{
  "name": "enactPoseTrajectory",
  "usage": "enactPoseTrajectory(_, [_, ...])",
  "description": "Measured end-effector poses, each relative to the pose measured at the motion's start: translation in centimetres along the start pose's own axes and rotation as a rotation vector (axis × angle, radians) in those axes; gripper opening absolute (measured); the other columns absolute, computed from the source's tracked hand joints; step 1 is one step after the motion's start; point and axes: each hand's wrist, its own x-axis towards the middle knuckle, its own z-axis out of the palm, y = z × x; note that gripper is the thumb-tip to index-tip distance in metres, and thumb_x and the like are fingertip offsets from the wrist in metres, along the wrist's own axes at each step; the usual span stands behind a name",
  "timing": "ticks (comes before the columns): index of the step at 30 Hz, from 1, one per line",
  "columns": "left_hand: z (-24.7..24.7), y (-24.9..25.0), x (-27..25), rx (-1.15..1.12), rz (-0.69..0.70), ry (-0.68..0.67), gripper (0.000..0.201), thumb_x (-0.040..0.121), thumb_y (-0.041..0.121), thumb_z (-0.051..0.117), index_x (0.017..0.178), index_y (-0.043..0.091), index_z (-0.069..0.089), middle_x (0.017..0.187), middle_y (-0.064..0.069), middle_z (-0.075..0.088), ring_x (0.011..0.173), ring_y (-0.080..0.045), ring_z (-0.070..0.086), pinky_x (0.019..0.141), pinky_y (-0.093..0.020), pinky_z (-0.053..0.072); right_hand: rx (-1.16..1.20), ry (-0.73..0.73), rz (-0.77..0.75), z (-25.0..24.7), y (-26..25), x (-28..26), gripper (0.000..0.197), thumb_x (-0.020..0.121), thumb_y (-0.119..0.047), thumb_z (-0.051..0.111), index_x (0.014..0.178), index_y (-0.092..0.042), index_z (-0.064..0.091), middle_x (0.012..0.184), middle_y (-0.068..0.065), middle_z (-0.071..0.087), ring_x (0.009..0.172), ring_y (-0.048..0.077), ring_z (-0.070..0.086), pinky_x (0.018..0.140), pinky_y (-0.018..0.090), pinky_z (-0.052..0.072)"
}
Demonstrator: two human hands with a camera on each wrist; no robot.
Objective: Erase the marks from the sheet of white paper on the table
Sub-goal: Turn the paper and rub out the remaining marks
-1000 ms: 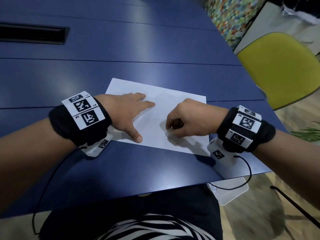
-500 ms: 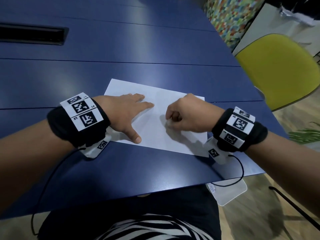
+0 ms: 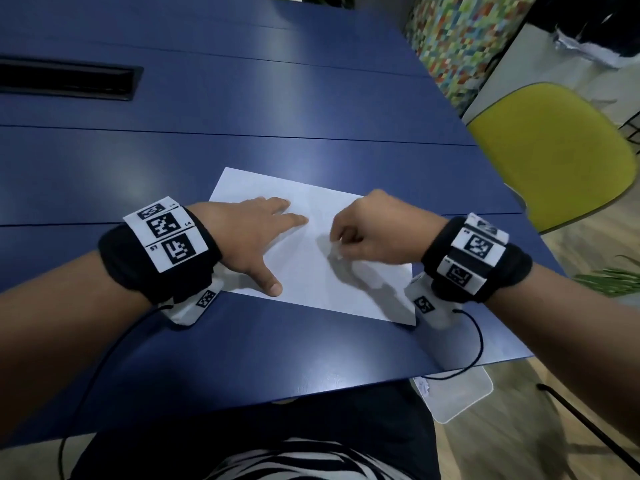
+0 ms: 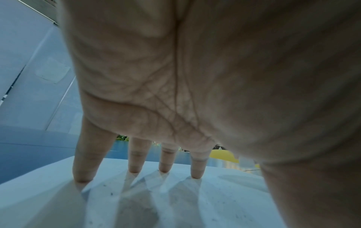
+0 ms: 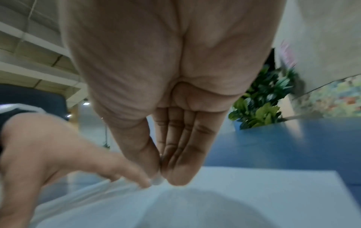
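Flat on the blue table (image 3: 242,98) lies the paper (image 3: 311,282); the left hand (image 3: 249,237) presses it with fingers spread. Meanwhile the right hand (image 3: 374,233) pinches what looks like a small white eraser (image 5: 157,180) against the sheet.

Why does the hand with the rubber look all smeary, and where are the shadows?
Right wrist view: the right hand and eraser smear, likely from motion. Left wrist view: finger shadows fan across the paper. Head view: glare streaks the blue table.

blue table (image 3: 242,109), white paper (image 3: 311,282) (flat) on it
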Motion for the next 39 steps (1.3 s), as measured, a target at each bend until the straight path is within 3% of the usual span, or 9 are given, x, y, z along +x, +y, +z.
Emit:
enactPoseTrajectory(3, [-0.2,0.0,-0.3,-0.018,0.004,-0.009,0.133,0.066,0.072,0.085,0.164,0.045,-0.001,0.174,0.007,-0.009,0.16,-0.017,-0.004,0.127,-0.052,0.019,0.01,0.079,0.101,-1.4,2.3,-1.0,0.012,0.089,-0.027,0.07,0.099,-0.024,0.075,0.076,-0.015,0.07,0.069,0.0,0.062,0.067,0.025,0.051])
enactPoseTrajectory(8, [-1.6,0.6,-1.1,0.078,-0.004,0.0,0.116,0.069,0.071,0.082,0.16,0.046,0.016,0.171,0.003,0.008,0.157,-0.022,0.013,0.125,-0.052,0.02,-0.001,-0.04,0.128,0.3,1.6,-3.9,0.018,0.088,-0.025,0.067,0.103,-0.028,0.074,0.082,-0.015,0.072,0.076,0.002,0.064,0.072,0.027,0.057])
enactPoseTrajectory(10, [-1.7,1.1,-1.5,0.081,-0.015,0.017,0.11,0.069,0.074,0.08,0.158,0.047,0.022,0.171,0.002,0.009,0.157,-0.024,0.011,0.126,-0.052,0.016,0.023,-0.072,0.117,0.9,1.0,-5.1,0.015,0.09,-0.031,0.067,0.103,-0.03,0.073,0.083,-0.015,0.071,0.076,0.0,0.062,0.072,0.023,0.055])
enactPoseTrajectory(16, [-0.6,1.1,-0.7,0.066,-0.088,-0.061,0.135,0.065,0.074,0.083,0.161,0.05,-0.009,0.174,0.006,-0.016,0.161,-0.03,-0.003,0.126,-0.059,0.013,0.077,-0.047,0.04,0.8,-0.5,-4.7,0.015,0.091,-0.032,0.068,0.104,-0.031,0.074,0.08,-0.017,0.07,0.076,0.002,0.064,0.072,0.021,0.053])
enactPoseTrajectory(20, [-0.2,0.6,-0.3,0.046,-0.081,-0.057,0.14,0.058,0.079,0.083,0.159,0.052,-0.011,0.173,0.007,-0.015,0.161,-0.03,-0.001,0.124,-0.06,0.022,0.094,-0.051,0.007,0.9,-1.3,-1.9,0.017,0.092,-0.03,0.068,0.108,-0.029,0.073,0.083,-0.016,0.071,0.074,0.002,0.061,0.074,0.023,0.053])
enactPoseTrajectory(26, [0.0,0.2,-0.4,0.011,-0.064,-0.062,0.14,0.062,0.077,0.084,0.161,0.05,-0.01,0.173,0.007,-0.017,0.161,-0.031,-0.005,0.125,-0.06,0.018,0.06,0.015,-0.029,2.0,-2.4,-0.4,0.019,0.091,-0.029,0.065,0.108,-0.025,0.074,0.082,-0.011,0.071,0.072,0.01,0.056,0.075,0.032,0.054])
enactPoseTrajectory(30, [0.1,0.3,-0.5,0.016,-0.067,-0.054,0.137,0.064,0.075,0.084,0.162,0.05,-0.009,0.174,0.007,-0.017,0.161,-0.031,-0.004,0.126,-0.058,0.019,0.017,-0.094,-0.149,2.2,-3.4,-1.4,0.019,0.091,-0.034,0.064,0.105,-0.025,0.075,0.088,-0.01,0.074,0.075,0.012,0.059,0.075,0.032,0.053])
enactPoseTrajectory(35, [-0.1,0.3,-0.4,0.026,-0.066,-0.062,0.138,0.063,0.077,0.083,0.161,0.051,-0.011,0.173,0.007,-0.017,0.161,-0.032,-0.004,0.125,-0.06,0.02,-0.012,0.018,-0.034,1.7,-2.0,-0.6,0.019,0.091,-0.029,0.063,0.106,-0.025,0.075,0.077,-0.013,0.068,0.071,0.011,0.056,0.073,0.035,0.055])
enactPoseTrajectory(39, [-0.1,0.4,-0.5,0.032,-0.069,-0.063,0.138,0.062,0.077,0.084,0.161,0.051,-0.01,0.174,0.007,-0.016,0.161,-0.032,-0.003,0.125,-0.06,0.02,0.007,-0.115,-0.114,1.5,-2.3,-1.2,0.018,0.092,-0.036,0.067,0.105,-0.028,0.076,0.083,-0.014,0.072,0.073,0.006,0.059,0.072,0.025,0.052])
